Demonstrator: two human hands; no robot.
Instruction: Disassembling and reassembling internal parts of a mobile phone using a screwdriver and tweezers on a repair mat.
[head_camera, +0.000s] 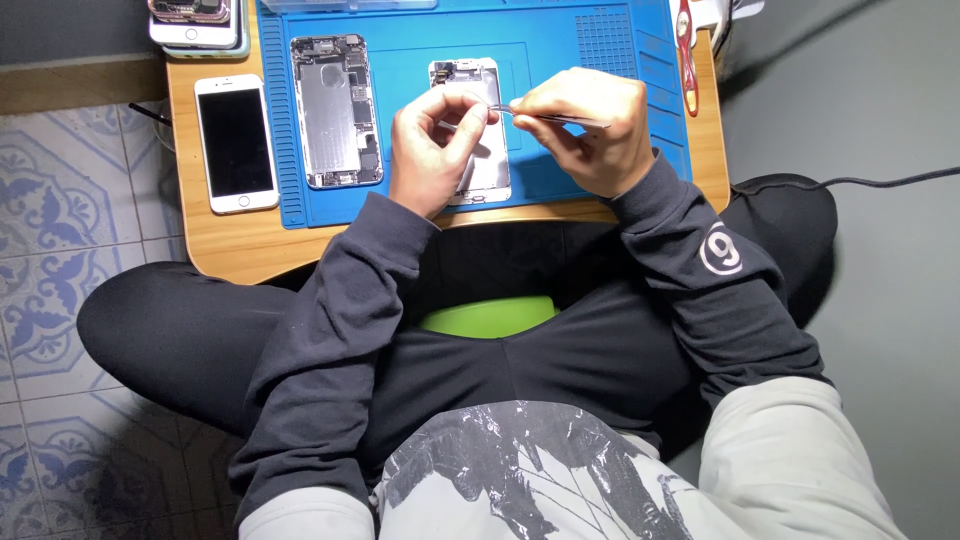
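My right hand (585, 125) grips thin metal tweezers (560, 118), their tip pointing left toward my left hand (432, 145). My left fingertips pinch together at the tweezer tip; whatever tiny part sits there is too small to make out. Both hands hover over a detached phone screen panel (478, 82) lying back-up on the blue work mat (560, 50). To its left lies an opened phone body (335, 110) with its internals exposed.
A white phone with a dark screen (236, 142) lies on the small wooden table (215, 240) left of the mat. Stacked phones (195, 22) sit at the back left. A red-handled tool (686, 50) rests at the mat's right edge. A black cable (880, 182) runs along the grey floor.
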